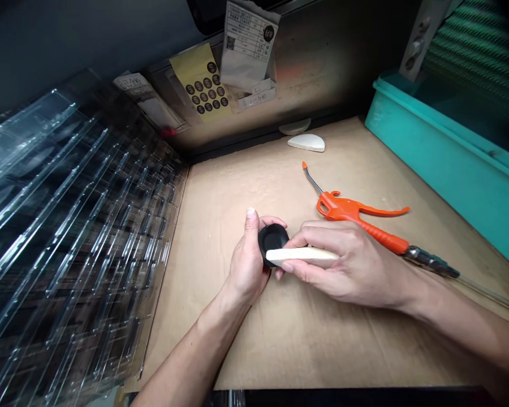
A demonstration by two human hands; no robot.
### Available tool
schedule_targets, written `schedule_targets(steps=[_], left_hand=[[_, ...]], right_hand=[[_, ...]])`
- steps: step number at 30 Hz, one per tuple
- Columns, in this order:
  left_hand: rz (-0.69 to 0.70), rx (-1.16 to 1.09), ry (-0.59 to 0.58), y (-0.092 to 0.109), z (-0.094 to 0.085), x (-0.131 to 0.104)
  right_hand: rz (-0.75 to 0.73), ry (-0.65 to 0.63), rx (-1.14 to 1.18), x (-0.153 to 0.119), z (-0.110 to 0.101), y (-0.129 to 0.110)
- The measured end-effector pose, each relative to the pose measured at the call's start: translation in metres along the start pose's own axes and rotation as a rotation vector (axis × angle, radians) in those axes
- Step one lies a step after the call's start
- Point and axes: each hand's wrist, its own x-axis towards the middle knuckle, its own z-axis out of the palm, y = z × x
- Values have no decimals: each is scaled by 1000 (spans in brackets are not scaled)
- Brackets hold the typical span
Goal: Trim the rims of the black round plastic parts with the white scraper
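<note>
**Head view: small black part pinched while a pale tool presses on it**

The left hand (246, 265) grips a round black part (272, 239) between thumb and fingers, just above the cardboard-covered desk (305, 350). The right hand (343, 263) is closed around a flat cream-coloured stick (299, 255), whose tip lies against the part's lower edge.

The grip on the part looks narrow, so a hard push from the stick could likely pop it out of the fingers and send it across the desk. The stick's tip sits close to the left thumb and might slide onto skin if it skids. Just behind the right hand lies an orange air gun (356, 217); a backward wrist movement could knock it. The stacked clear trays (68, 237) at the left stand well apart.
</note>
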Motion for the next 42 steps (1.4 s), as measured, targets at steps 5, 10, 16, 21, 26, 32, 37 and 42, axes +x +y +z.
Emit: schedule_targets(steps=[5, 10, 16, 21, 26, 32, 37, 42], left_hand=[[-36, 18, -46, 0, -1, 1], [-102, 80, -102, 2, -2, 1], [-175, 93, -161, 7, -4, 2], [-155, 133, -173, 6, -4, 3], [-91, 188, -111, 2, -4, 2], [-66, 195, -60, -2, -2, 0], [-33, 225, -30, -4, -1, -1], [-33, 227, 3, -4, -1, 0]], right_hand=[[29, -8, -184, -2, -13, 5], [35, 28, -333, -2, -20, 10], [-73, 70, -433, -3, -23, 12], [-129, 55, -481, -3, -23, 12], [-125, 39, -494, -3, -21, 13], [-27, -61, -395, -5, -21, 11], [64, -123, -221, -5, -17, 5], [174, -213, -42, -4, -14, 2]])
